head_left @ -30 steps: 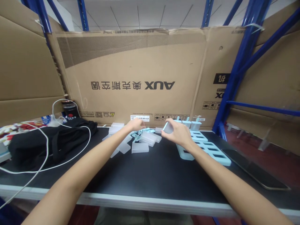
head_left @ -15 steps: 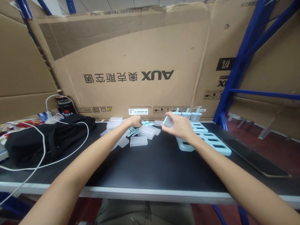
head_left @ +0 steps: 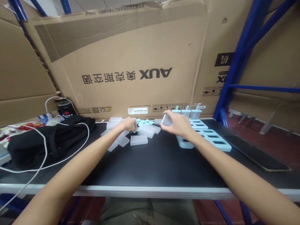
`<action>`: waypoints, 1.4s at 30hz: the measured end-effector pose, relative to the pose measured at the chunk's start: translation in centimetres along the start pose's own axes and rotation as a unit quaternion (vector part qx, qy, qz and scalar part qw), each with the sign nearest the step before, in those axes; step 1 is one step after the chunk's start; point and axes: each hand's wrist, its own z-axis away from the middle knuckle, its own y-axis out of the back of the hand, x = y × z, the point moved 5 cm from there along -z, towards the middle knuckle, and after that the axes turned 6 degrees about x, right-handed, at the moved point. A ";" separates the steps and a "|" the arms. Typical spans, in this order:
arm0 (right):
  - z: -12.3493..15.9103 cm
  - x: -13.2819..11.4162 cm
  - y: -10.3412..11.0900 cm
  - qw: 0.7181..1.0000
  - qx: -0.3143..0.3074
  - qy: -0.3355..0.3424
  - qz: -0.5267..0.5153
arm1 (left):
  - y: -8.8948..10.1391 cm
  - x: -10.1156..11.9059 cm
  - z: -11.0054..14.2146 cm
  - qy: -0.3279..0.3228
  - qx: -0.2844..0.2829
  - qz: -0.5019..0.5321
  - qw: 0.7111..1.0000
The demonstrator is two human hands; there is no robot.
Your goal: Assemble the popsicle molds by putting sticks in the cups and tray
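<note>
My right hand (head_left: 177,125) grips a translucent popsicle mold (head_left: 167,120) with a pale blue edge, held above the table. Left of it, my left hand (head_left: 130,124) has its fingers drawn together beside a pile of light blue popsicle sticks (head_left: 144,122); what they pinch, if anything, is hidden. Several loose translucent molds (head_left: 139,140) lie around the pile, some under my left forearm. At the right, light blue racks (head_left: 217,142) with rectangular openings rest on the table. Behind them stand 3 molds (head_left: 196,114) with blue tops and upright sticks.
A black bag (head_left: 47,140) and a white cable (head_left: 87,137) occupy the left side, with a dark jar (head_left: 65,107) behind. A phone-like black slab (head_left: 256,153) lies at the right. Cardboard (head_left: 126,47) walls off the back; a blue post (head_left: 236,65) rises at the right.
My left hand has shifted left and slightly nearer, uncovering more of the blue sticks. My right hand keeps its grip on the mold in nearly the same place. The view has tilted a little.
</note>
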 end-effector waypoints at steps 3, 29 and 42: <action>0.1 0.6 -0.2 1.000 -0.016 0.000 -0.002 | 1.4 -0.3 -0.2 -0.007 0.024 0.026 0.999; -0.2 0.4 0.3 0.985 0.041 0.135 -0.096 | 9.5 8.4 3.3 -0.149 0.096 0.261 0.949; -1.0 3.9 0.7 0.991 0.085 0.025 -0.103 | 6.7 11.4 3.5 -0.164 0.187 0.287 0.925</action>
